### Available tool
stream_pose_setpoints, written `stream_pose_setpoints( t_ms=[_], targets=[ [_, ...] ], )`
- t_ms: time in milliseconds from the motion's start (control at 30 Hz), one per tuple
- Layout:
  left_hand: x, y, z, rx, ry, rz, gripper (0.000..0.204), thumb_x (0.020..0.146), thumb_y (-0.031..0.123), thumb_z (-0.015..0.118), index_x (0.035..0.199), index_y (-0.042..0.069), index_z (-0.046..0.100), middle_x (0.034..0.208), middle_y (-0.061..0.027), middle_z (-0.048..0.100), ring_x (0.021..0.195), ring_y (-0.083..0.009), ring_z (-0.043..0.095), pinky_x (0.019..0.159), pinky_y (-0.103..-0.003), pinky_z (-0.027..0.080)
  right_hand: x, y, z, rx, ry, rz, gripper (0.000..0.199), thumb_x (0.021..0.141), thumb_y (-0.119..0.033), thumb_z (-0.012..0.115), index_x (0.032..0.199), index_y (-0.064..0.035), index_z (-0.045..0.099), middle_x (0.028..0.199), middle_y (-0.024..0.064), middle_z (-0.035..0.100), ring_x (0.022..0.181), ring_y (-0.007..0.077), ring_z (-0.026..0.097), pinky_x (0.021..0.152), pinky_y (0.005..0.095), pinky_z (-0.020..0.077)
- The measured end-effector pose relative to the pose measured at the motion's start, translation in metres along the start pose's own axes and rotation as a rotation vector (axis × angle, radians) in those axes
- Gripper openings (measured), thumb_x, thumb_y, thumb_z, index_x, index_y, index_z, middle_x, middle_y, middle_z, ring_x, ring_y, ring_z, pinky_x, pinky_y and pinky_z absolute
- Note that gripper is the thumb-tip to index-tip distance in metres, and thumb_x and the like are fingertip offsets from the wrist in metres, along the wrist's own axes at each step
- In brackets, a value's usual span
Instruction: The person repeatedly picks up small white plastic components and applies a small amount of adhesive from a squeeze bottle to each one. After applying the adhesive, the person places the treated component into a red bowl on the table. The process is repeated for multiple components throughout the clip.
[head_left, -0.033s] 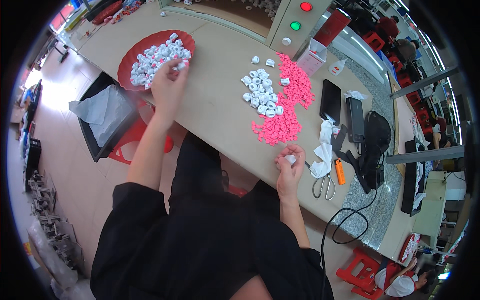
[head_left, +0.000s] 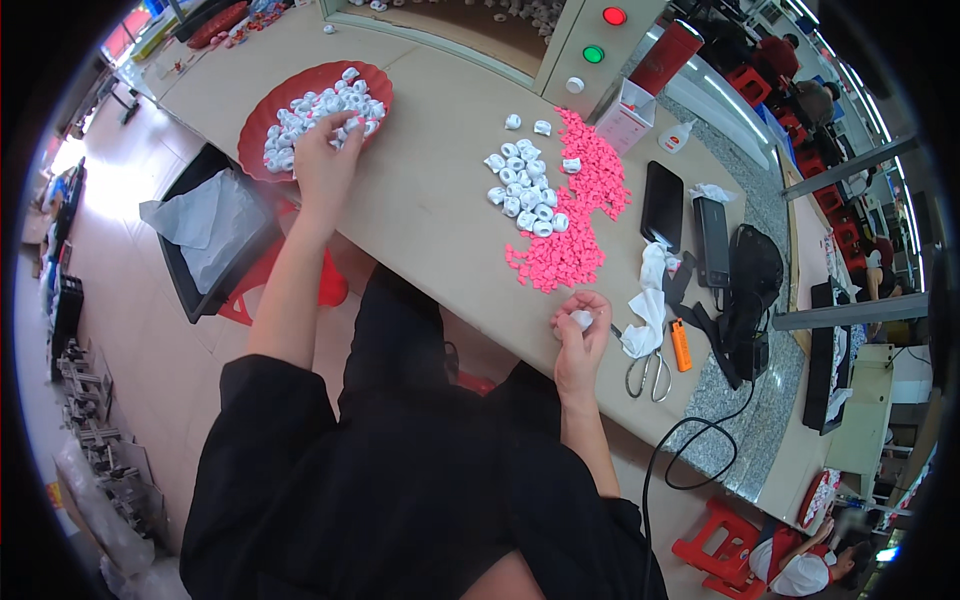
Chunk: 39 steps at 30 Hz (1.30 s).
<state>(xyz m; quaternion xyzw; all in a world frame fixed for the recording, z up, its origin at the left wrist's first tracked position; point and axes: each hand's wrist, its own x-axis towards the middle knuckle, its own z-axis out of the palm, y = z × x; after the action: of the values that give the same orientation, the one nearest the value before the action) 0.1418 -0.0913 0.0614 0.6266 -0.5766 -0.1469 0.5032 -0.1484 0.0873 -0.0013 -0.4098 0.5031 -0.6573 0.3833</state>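
My left hand (head_left: 326, 168) reaches over the scalloped red bowl (head_left: 252, 140). Its thumb and forefinger close around what looks like a small white piece with a touch of pink (head_left: 352, 122); neighbouring pieces partly hide the grip. Many similar white pieces (head_left: 295, 122) fill the bowl. At the table's near edge, my right hand (head_left: 580, 345) curls around a small white piece (head_left: 581, 319), palm turned up and fingers bent. Beyond that hand lie a heap of small pink bits (head_left: 560, 262) and a cluster of rounded white pieces with holes (head_left: 520, 180).
Right of the heap are a black phone (head_left: 661, 203), a dark power bank (head_left: 711, 240), crumpled white tissue (head_left: 647, 300), scissors (head_left: 650, 378) and an orange lighter (head_left: 681, 345). A machine panel with lit buttons (head_left: 593, 54) stands behind. Below left is a black bin (head_left: 190, 290).
My left hand has shifted slightly left over the bowl, its fingers still low among the white pieces. My right hand stays in place with its white piece.
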Motion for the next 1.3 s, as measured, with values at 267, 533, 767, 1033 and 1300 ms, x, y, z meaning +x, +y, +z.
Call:
stream_pose_setpoints(
  t_ms=[267,533,767,1033,1300],
  targets=[
    [-0.067,0.022,0.087,-0.078,-0.476,0.506,0.032,0.081,0.006,0.055,0.113,0.005,0.053,0.110,-0.0156,0.054,0.104,-0.0307,0.049,0.090,-0.037,0.039,-0.001,-0.017,-0.001,0.185,-0.093,0.217,0.029,0.087,-0.014,0.053,0.111,0.0007,0.046,0.085,0.0071,0.053,0.071,0.0131,0.053,0.060,0.0264,0.0442],
    [-0.088,0.029,0.079,-0.335,-0.644,0.170,0.026,0.085,0.004,0.051,0.110,-0.001,0.052,0.097,-0.0112,0.058,0.086,-0.0227,0.056,0.076,-0.031,0.046,0.009,-0.043,-0.022,0.184,0.006,0.178,0.035,0.085,-0.010,0.055,0.116,0.0014,0.043,0.086,0.0094,0.054,0.067,0.0176,0.058,0.061,0.0288,0.0486],
    [-0.146,0.056,0.058,-1.109,-0.947,-0.494,0.029,0.085,0.003,0.056,0.113,-0.002,0.051,0.093,-0.0059,0.057,0.080,-0.0100,0.055,0.070,-0.023,0.046,0.017,-0.043,-0.028,0.283,0.066,0.038,0.033,0.072,0.007,0.066,0.102,0.0004,0.053,0.097,0.0069,0.053,0.087,0.0159,0.055,0.073,0.0277,0.0477],
    [-0.170,0.052,0.076,-1.027,-0.936,-0.386,0.029,0.084,-0.003,0.055,0.112,-0.001,0.047,0.100,-0.0058,0.055,0.089,-0.0098,0.055,0.078,-0.025,0.047,0.017,-0.029,-0.015,0.324,-0.041,-0.046,0.025,0.079,-0.003,0.062,0.100,-0.0024,0.047,0.098,0.0084,0.050,0.083,0.0160,0.054,0.069,0.0277,0.0467],
    [-0.176,0.050,0.080,-1.017,-0.845,-0.356,0.027,0.084,-0.005,0.054,0.110,-0.003,0.047,0.099,-0.0069,0.055,0.090,-0.0106,0.055,0.081,-0.024,0.047,0.012,-0.015,-0.011,-0.071,-0.049,-0.317,0.024,0.085,-0.017,0.058,0.098,-0.0015,0.045,0.093,0.0095,0.048,0.074,0.0136,0.050,0.062,0.0235,0.0423]
  ],
)
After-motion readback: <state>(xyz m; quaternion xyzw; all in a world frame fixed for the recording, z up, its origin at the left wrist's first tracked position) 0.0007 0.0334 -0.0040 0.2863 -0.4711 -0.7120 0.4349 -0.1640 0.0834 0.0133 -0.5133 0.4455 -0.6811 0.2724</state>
